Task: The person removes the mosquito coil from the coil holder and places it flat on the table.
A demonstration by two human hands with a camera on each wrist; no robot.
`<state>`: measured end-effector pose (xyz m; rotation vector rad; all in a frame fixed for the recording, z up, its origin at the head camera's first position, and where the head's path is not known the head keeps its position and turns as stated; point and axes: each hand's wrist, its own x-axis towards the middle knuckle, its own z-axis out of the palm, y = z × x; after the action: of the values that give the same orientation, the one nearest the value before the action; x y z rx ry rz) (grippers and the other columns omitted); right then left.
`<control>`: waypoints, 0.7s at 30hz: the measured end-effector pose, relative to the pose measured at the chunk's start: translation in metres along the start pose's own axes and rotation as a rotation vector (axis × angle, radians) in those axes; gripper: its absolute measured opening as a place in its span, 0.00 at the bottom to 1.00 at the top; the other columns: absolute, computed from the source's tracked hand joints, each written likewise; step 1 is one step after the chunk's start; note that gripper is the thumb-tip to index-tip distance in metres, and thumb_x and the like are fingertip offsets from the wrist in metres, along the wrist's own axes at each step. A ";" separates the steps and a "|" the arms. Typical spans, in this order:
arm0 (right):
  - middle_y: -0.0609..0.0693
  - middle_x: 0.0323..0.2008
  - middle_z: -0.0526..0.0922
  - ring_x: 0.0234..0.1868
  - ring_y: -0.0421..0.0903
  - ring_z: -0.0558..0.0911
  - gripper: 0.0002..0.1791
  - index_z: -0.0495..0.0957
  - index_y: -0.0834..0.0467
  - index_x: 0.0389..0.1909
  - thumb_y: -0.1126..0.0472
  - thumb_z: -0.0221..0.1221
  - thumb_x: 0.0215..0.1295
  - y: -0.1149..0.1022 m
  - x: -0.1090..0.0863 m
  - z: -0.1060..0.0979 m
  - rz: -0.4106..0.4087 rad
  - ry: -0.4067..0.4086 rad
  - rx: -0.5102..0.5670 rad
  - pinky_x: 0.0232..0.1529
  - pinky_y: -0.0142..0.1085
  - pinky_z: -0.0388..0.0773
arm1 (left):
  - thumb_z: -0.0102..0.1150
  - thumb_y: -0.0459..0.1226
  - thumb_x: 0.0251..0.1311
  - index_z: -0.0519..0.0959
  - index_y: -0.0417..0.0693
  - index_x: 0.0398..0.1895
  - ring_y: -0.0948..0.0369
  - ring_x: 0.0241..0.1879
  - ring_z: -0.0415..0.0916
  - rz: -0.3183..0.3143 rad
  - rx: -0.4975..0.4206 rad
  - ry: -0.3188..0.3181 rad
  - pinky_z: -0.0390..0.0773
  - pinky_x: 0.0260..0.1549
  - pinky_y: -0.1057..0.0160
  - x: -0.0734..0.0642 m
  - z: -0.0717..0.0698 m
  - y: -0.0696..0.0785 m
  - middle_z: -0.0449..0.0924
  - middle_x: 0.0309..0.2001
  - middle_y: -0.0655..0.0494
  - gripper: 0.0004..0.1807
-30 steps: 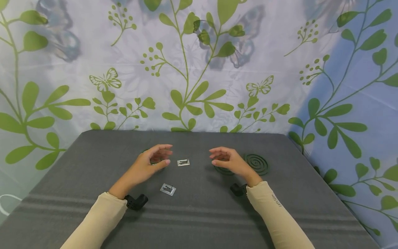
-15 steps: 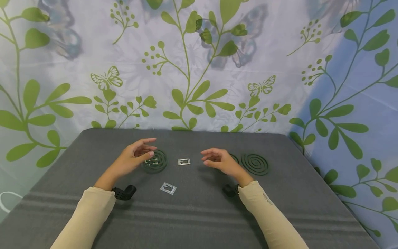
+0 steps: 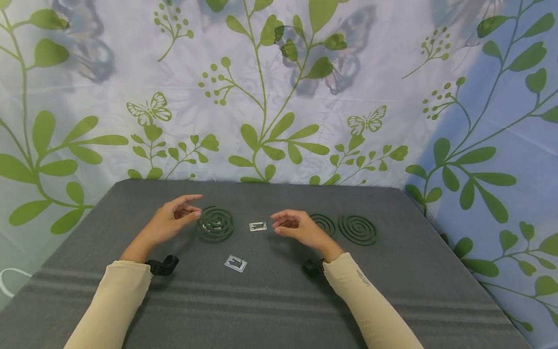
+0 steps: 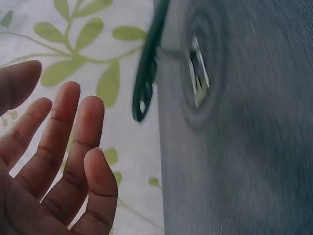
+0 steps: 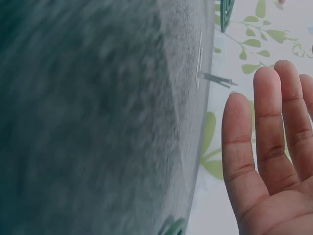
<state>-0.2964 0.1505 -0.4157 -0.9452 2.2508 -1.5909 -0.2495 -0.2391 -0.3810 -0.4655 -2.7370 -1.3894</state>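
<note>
A green mosquito coil point(image 3: 224, 224) sits raised over a small metal stand at the left; in the left wrist view the coil point(image 4: 148, 68) tilts above the stand point(image 4: 199, 81). My left hand point(image 3: 162, 224) hovers just left of this coil, its loose fingers apart from it and holding nothing. My right hand point(image 3: 302, 230) hangs over the cloth with relaxed fingers and nothing in its grasp. It partly hides a second coil point(image 3: 326, 224). Just left of its fingertips lies a flat metal stand point(image 3: 253, 228) with a raised prong, shown edge-on in the right wrist view.
Another mosquito coil point(image 3: 358, 230) lies flat at the right. Nearer the front is a second loose metal stand point(image 3: 236, 263). A grey cloth point(image 3: 279, 310) covers the table, and a leaf-patterned curtain point(image 3: 279, 97) hangs behind it.
My left hand has drawn away leftward, baring the coil on its stand. My right hand has drifted left too, uncovering more of the coil behind it.
</note>
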 end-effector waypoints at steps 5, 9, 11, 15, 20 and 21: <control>0.76 0.54 0.82 0.53 0.72 0.84 0.22 0.76 0.76 0.67 0.71 0.63 0.76 -0.001 0.006 0.007 0.008 -0.005 0.040 0.52 0.37 0.85 | 0.63 0.41 0.80 0.68 0.40 0.80 0.43 0.52 0.85 -0.061 0.117 -0.011 0.82 0.47 0.42 0.000 -0.002 -0.008 0.87 0.54 0.41 0.32; 0.74 0.54 0.84 0.53 0.72 0.84 0.23 0.75 0.76 0.67 0.71 0.63 0.76 -0.003 0.012 0.014 0.016 -0.013 0.061 0.52 0.38 0.86 | 0.63 0.41 0.79 0.67 0.38 0.81 0.44 0.51 0.86 -0.090 0.141 -0.050 0.83 0.44 0.45 0.000 -0.003 -0.012 0.88 0.53 0.42 0.33; 0.74 0.54 0.84 0.54 0.74 0.84 0.23 0.75 0.77 0.67 0.71 0.63 0.76 -0.005 0.015 0.017 0.018 -0.020 0.076 0.53 0.39 0.86 | 0.63 0.41 0.79 0.67 0.37 0.81 0.43 0.51 0.86 -0.091 0.143 -0.058 0.83 0.44 0.46 0.001 -0.002 -0.014 0.88 0.53 0.41 0.34; 0.75 0.55 0.83 0.55 0.75 0.83 0.23 0.74 0.77 0.67 0.72 0.62 0.77 -0.008 0.020 0.024 0.015 -0.031 0.093 0.54 0.41 0.86 | 0.64 0.41 0.79 0.66 0.36 0.81 0.42 0.51 0.87 -0.090 0.145 -0.072 0.84 0.43 0.45 0.001 0.000 -0.015 0.88 0.54 0.39 0.35; 0.74 0.53 0.83 0.55 0.75 0.83 0.23 0.74 0.78 0.67 0.72 0.61 0.77 -0.008 0.029 0.034 0.018 -0.051 0.105 0.56 0.45 0.86 | 0.65 0.42 0.78 0.65 0.35 0.82 0.41 0.51 0.87 -0.109 0.158 -0.086 0.84 0.43 0.43 0.003 0.002 -0.017 0.88 0.54 0.38 0.37; 0.73 0.53 0.84 0.56 0.75 0.83 0.23 0.74 0.78 0.67 0.72 0.62 0.77 -0.008 0.030 0.036 0.021 -0.055 0.111 0.56 0.46 0.86 | 0.66 0.42 0.77 0.65 0.35 0.82 0.41 0.51 0.87 -0.111 0.163 -0.088 0.85 0.43 0.43 0.003 0.002 -0.017 0.88 0.53 0.38 0.38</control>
<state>-0.2979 0.1026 -0.4173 -0.9213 2.1059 -1.6410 -0.2565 -0.2461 -0.3949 -0.3800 -2.9586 -1.1798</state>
